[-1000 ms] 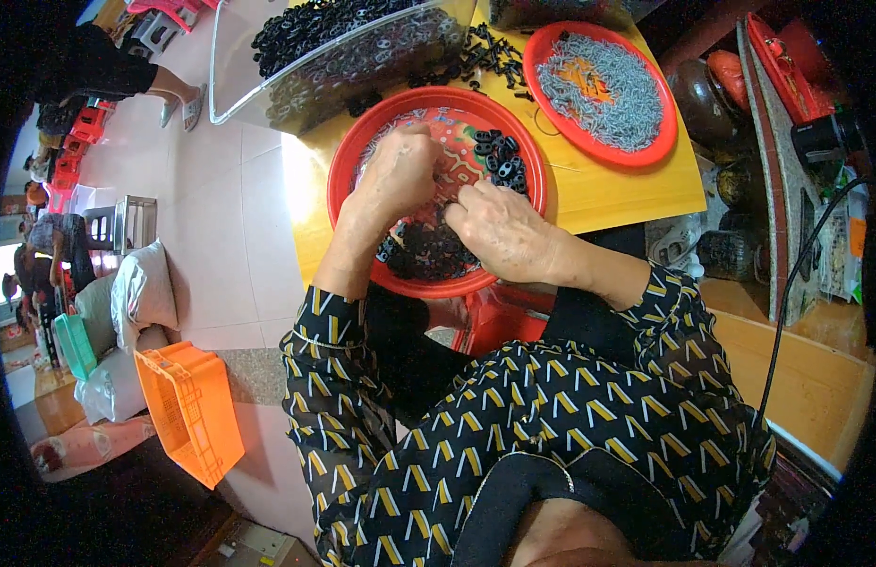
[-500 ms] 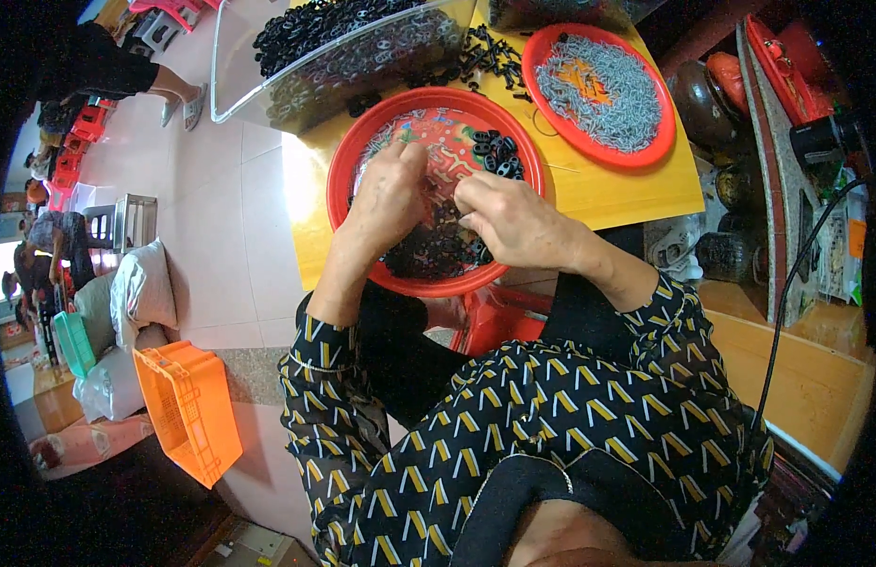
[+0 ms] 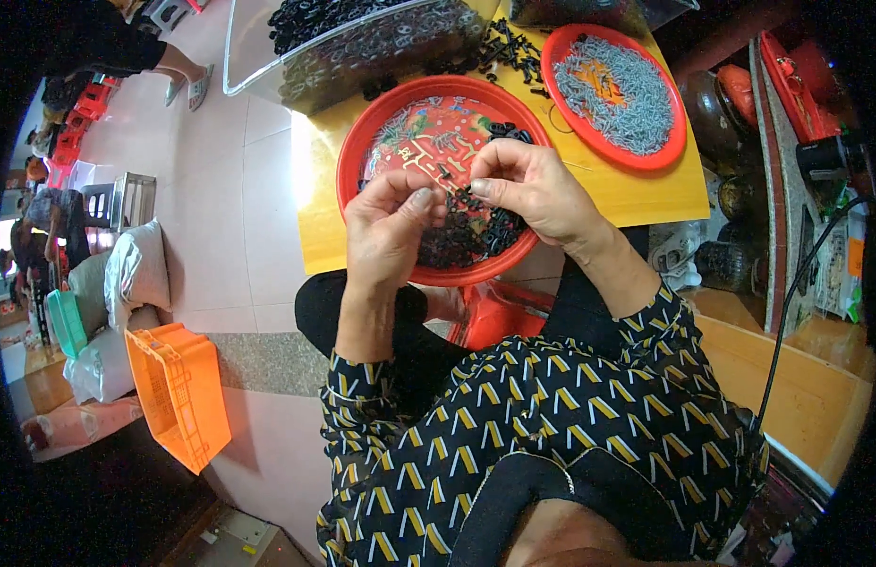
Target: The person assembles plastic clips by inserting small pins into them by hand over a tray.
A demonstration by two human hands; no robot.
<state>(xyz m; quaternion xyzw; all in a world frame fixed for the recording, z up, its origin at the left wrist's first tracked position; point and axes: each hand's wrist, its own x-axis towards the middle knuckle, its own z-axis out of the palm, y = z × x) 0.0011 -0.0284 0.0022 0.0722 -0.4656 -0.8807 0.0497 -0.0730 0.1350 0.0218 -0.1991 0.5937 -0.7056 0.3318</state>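
Over a round red basin [image 3: 349,142], my left hand [image 3: 386,227] and my right hand [image 3: 542,194] face each other a short way apart. On the left, thumb and forefinger are pinched together; what lies between them is too small to make out. My right thumb and fingertips are pinched too, and any piece in them is hidden. Just beyond the fingertips shows a small black piece [image 3: 444,172]; I cannot tell whether it is held. Black oval parts [image 3: 504,227] fill the basin's right side, small dark pieces [image 3: 444,248] its near side. Grey screws [image 3: 392,128] lie at its far left.
A red plate [image 3: 680,123] of grey screws [image 3: 636,113] and orange pieces [image 3: 603,87] stands on the yellow tabletop [image 3: 320,227]. Behind is a clear bin [image 3: 296,85] of black parts, with loose black pieces [image 3: 513,55] beside it. An orange crate [image 3: 178,397] stands at left.
Both hands have turned so that thumbs and fingertips show. My left hand has come nearer to me, and my right hand has shifted right and slightly away. The view has shifted a little.
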